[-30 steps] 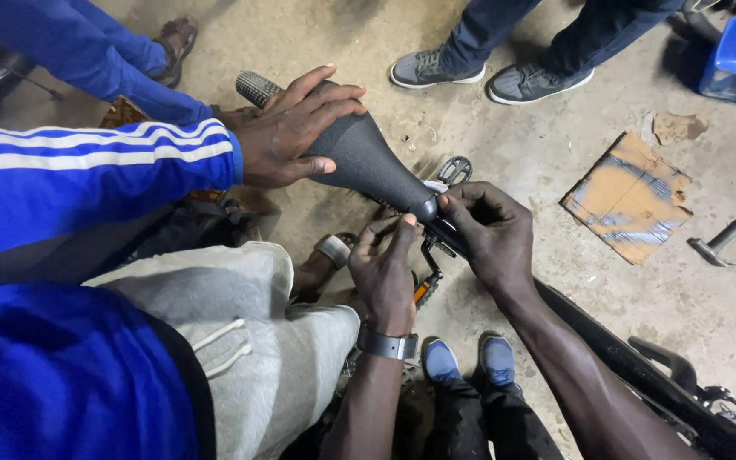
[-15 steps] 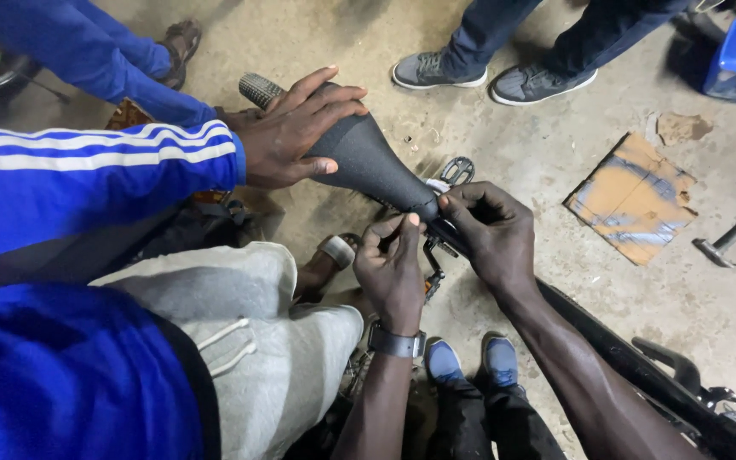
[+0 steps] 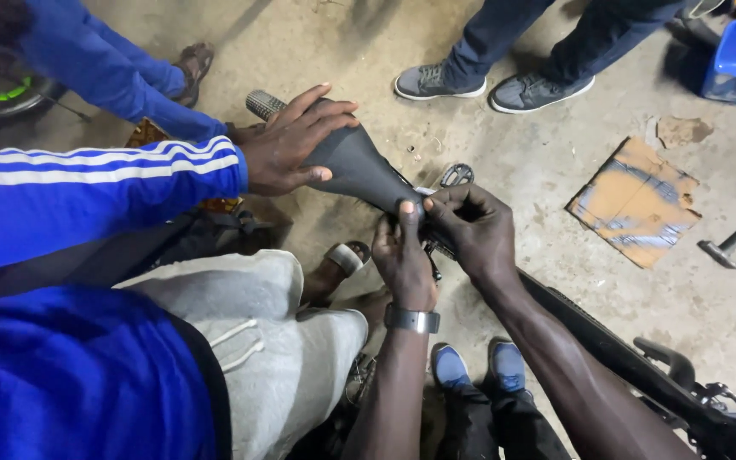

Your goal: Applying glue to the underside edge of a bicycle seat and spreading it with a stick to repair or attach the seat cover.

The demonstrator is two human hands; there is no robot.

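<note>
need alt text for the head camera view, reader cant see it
Two bare hands, left hand and right hand, pinch the narrow nose of a black bicycle saddle above a concrete floor. A co-worker's hand in a blue striped sleeve rests on the saddle's wide end; grey sneakers stand nearby.

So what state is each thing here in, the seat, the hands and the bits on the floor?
Black bicycle seat: tilted, nose toward the two bare hands.
Left hand: fingers pinching under the seat's nose.
Right hand: curled at the same spot.
Co-worker's hand: flat on the seat.
Cardboard piece: flat, torn.
Hammer: lying down.
</note>
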